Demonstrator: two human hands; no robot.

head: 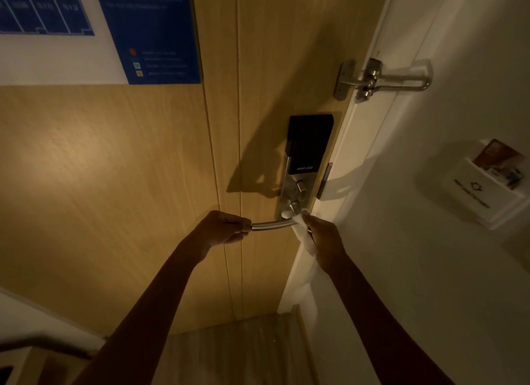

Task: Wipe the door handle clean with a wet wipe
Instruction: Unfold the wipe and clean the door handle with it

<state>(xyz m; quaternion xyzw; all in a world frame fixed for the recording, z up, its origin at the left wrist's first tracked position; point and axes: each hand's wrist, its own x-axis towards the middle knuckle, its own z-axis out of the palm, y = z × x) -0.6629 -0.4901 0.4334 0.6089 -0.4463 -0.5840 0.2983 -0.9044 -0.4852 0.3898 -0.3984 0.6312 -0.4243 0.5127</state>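
A silver lever door handle (271, 225) sticks out to the left from a smart lock plate (295, 189) on a wooden door (143, 169). My left hand (226, 226) grips the free left end of the lever. My right hand (322, 235) holds a white wet wipe (301, 232) wrapped around the lever's right end, next to the pivot. Part of the wipe hangs down below the handle.
The lock's black panel (309, 143) sits above the handle. A metal swing-bar door guard (378, 79) bridges door and white frame at upper right. A white key-card holder (487, 189) is on the right wall. A blue notice (149, 31) hangs at upper left.
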